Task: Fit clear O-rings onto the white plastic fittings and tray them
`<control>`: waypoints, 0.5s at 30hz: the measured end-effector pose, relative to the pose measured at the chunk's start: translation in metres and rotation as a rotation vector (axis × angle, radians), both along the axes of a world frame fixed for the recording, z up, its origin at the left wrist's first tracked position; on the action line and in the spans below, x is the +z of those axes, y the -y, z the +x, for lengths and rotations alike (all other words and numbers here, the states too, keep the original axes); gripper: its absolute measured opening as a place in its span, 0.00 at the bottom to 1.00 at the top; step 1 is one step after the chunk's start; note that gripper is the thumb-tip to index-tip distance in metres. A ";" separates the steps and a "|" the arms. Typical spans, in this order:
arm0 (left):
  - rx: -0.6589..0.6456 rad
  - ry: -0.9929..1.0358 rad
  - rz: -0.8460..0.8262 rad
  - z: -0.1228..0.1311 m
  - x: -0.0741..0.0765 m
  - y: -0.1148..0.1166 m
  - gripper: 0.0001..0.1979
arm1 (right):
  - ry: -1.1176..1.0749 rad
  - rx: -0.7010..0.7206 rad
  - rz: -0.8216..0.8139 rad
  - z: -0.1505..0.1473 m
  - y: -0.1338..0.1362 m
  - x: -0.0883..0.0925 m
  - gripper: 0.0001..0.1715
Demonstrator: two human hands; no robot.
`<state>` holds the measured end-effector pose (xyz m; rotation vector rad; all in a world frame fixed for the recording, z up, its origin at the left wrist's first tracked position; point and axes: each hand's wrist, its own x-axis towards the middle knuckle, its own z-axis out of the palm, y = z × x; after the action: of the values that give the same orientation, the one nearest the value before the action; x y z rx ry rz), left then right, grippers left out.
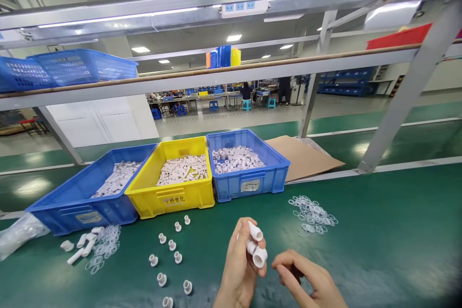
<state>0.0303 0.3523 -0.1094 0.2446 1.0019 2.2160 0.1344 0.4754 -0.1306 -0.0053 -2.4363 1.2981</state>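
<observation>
White hollow fittings [252, 249] lie in the left hand [238, 260]; round-mouthed.

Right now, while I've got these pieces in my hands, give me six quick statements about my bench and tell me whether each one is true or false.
1. The left hand holds white plastic pieces. True.
2. The right hand is inside the yellow bin. False: the right hand is close beside the left hand, away from the yellow bin.
3. The yellow bin stands between the left blue bin and the right blue bin. True.
4. The brown cardboard is inside the right blue bin. False: the brown cardboard lies outside it, to the right.
5. Clear rings lie in a left pile and a right pile. True.
6. The work surface is red. False: it is green.
</observation>
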 end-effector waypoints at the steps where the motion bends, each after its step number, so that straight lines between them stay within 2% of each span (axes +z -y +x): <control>1: 0.000 -0.012 -0.018 -0.002 -0.004 0.000 0.18 | 0.025 -0.002 0.009 -0.003 -0.004 -0.001 0.20; 5: 0.033 0.001 -0.080 -0.018 -0.030 0.000 0.18 | 0.163 -0.060 0.060 -0.016 -0.039 -0.014 0.19; 8: 0.038 0.015 -0.126 -0.032 -0.053 -0.004 0.19 | 0.253 -0.166 0.161 -0.028 -0.083 -0.031 0.16; 10: -0.019 -0.012 -0.174 -0.039 -0.066 -0.009 0.19 | 0.314 -0.289 0.282 -0.038 -0.116 -0.042 0.14; 12: -0.085 -0.056 -0.226 -0.044 -0.074 -0.013 0.19 | 0.353 -0.407 0.363 -0.050 -0.145 -0.051 0.11; 15: -0.095 -0.100 -0.290 -0.047 -0.081 -0.019 0.21 | 0.388 -0.521 0.452 -0.072 -0.174 -0.063 0.09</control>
<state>-0.0163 0.3713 -0.1907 0.2676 1.3222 1.9598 0.0623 0.6494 -0.1937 -0.7763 -2.7236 0.5429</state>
